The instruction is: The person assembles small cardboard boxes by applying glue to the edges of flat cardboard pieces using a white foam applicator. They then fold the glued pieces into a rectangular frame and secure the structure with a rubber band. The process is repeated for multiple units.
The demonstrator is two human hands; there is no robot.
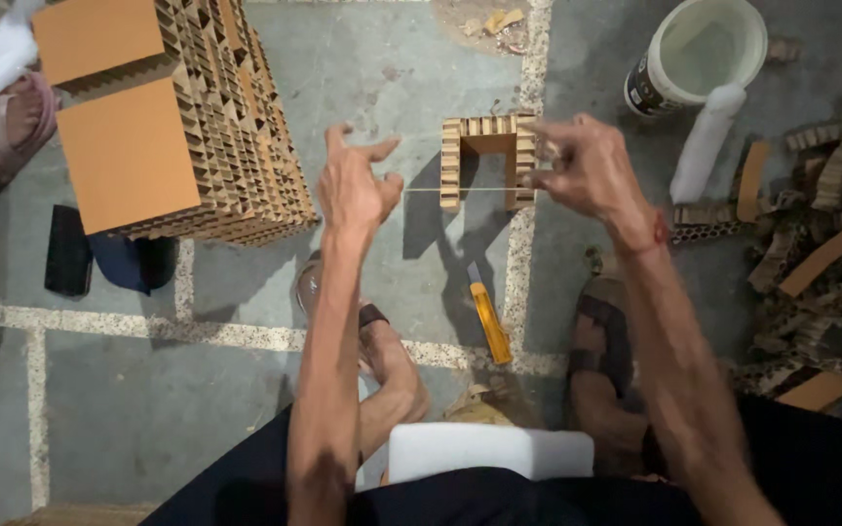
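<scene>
Left hand (351, 190) pinches one end of a taut thin string (421, 189) — right hand (585, 168) pinches the other, pressed on the U-shaped honeycomb cardboard frame (487, 161) between them. Looks mid-wrap; yellow utility knife (488, 319) lies below the grip.

The right hand (587, 170) covers the right upright of the small U-shaped frame of corrugated honeycomb cardboard (484, 146), so how its fingers grip there cannot be told. A thin pale strand runs between the hands, too fine to tell what it is or where it ends at the left hand (353, 185). Left of the left hand, the tall stack of brown honeycomb cardboard blocks (177, 117) is cut off by the top edge. Right of the right hand, the heap of brown cardboard offcuts (821, 253) runs out past the right edge. Another person's sandalled foot (2, 122) at far left is only partly in view.
</scene>
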